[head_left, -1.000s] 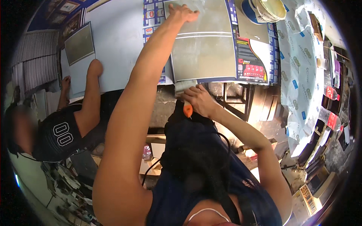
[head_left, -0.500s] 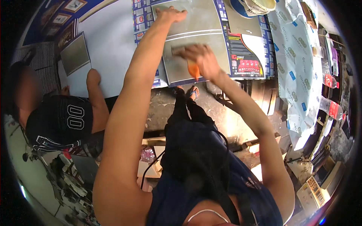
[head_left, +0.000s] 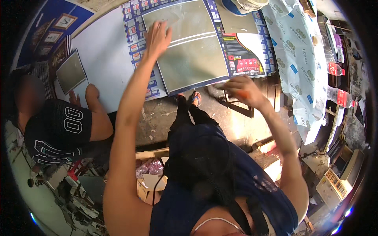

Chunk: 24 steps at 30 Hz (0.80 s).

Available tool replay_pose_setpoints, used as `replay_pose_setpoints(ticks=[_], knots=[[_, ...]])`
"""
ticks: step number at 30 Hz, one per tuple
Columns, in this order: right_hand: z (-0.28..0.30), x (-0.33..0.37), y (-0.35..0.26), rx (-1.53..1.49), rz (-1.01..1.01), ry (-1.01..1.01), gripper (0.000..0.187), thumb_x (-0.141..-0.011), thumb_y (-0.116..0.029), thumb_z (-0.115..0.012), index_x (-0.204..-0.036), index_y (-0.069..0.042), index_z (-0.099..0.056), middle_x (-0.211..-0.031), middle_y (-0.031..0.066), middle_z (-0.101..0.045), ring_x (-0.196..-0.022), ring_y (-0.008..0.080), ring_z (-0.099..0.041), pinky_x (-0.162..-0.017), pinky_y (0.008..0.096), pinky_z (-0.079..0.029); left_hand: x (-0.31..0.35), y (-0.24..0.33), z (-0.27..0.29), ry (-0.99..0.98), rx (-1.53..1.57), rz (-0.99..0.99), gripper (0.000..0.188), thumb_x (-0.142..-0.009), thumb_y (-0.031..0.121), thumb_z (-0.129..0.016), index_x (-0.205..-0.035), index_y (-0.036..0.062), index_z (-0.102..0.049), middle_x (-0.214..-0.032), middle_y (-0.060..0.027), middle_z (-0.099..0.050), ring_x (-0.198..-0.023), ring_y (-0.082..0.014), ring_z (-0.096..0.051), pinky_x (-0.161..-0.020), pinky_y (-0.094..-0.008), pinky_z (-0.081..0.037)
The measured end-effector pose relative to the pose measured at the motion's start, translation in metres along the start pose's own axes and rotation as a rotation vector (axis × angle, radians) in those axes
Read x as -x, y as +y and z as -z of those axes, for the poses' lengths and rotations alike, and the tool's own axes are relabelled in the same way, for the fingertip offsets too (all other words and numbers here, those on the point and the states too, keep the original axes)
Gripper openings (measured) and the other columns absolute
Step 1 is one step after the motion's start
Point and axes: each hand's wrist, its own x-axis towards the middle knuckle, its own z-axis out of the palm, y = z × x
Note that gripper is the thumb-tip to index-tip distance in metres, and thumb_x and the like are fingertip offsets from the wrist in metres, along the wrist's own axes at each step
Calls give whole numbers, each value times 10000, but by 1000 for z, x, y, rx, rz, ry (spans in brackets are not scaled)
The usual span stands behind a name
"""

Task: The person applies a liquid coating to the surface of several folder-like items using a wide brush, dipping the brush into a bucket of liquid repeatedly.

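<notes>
Two greyish-green rectangular panels lie on the printed sheets in front of me, the near panel (head_left: 193,63) and the far panel (head_left: 193,19), each with pale edges. My left hand (head_left: 158,39) is over the left side of the panels near their shared border, fingers spread and holding nothing; whether it touches the surface I cannot tell. My right hand (head_left: 246,89) is off the near panel's right front corner. It is closed round a flat tool with an orange handle (head_left: 243,94); the tool's working end is mostly hidden and blurred.
To the left, a person's hand (head_left: 92,92) rests on a white board (head_left: 104,51) beside a smaller framed panel (head_left: 71,72). A bucket (head_left: 238,8) stands at the far right over another panel (head_left: 238,23). Pale printed wrapping (head_left: 301,74) and plastic bottles (head_left: 340,97) are on the right.
My right hand has swept the orange-handled tool from over the near panel to the right, past its edge. My left hand has come nearer and left, its fingers now raised and spread.
</notes>
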Motion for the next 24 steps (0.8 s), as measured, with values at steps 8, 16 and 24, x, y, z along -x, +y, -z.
replay_pose_setpoints(ticks=[8, 16, 24], knots=[[-107, -52, -27, -503, -668, 883, 212, -815, -81, -748, -996, -36, -649, -845, 61, -662, -727, 132, -611, -645, 263, -502, 213, 107, 13, -328, -113, 332, 559, -786, 230, -657, -1274, 33, -470, -1279, -175, -477, -1173, -360, -481, -903, -561, -370], [-88, 13, 46, -376, -1076, 1025, 239, -907, -221, -603, -750, -44, -644, -545, 141, -581, -455, 224, -585, -438, 368, -442, 224, 111, 30, -622, -255, 261, 697, -799, 286, -646, -1381, 0, -389, -1411, -176, -399, -1283, -339, -434, -916, -565, -360], [-138, -105, -18, -468, -567, 922, 252, -728, -106, -660, -980, -106, -664, -907, 146, -685, -823, 333, -676, -721, 434, -541, 230, 68, 0, -711, -311, 74, 702, -761, 345, -686, -1324, -16, -476, -1352, -169, -465, -1295, -334, -443, -963, -586, -366]])
